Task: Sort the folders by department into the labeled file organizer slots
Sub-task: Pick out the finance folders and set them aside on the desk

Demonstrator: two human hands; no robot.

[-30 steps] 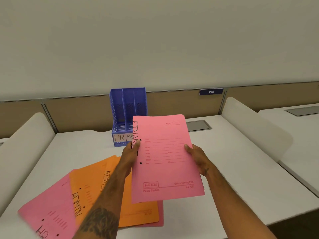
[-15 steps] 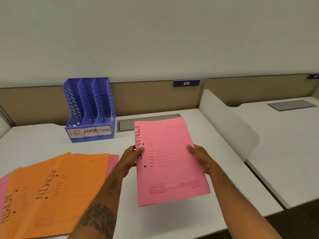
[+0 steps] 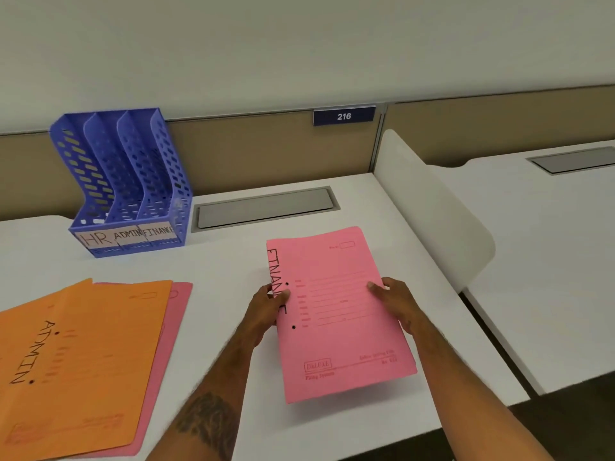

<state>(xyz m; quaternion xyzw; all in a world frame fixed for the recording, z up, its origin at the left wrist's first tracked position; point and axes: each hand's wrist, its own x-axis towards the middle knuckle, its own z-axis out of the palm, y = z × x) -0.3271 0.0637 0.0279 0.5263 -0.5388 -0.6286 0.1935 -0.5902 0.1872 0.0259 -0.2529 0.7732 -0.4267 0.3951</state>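
Both hands hold a pink folder marked FINANCE above the white desk. My left hand grips its left spine edge and my right hand grips its right edge. A blue three-slot file organizer stands at the back left, its front labels reading HR, ADMIN and FINANCE; all three slots look empty. At the left lies a fanned pile: orange folders marked ADMIN on top of a pink folder whose label is hidden.
The white desk has a grey cable hatch behind the held folder. A white curved divider bounds the desk on the right, with another desk beyond. A tan partition with a blue "216" plate runs along the back.
The view has swung right, so the organizer and folder pile now sit further left in frame. The pink FINANCE folder stays gripped in both hands, now lower and right of the organizer.
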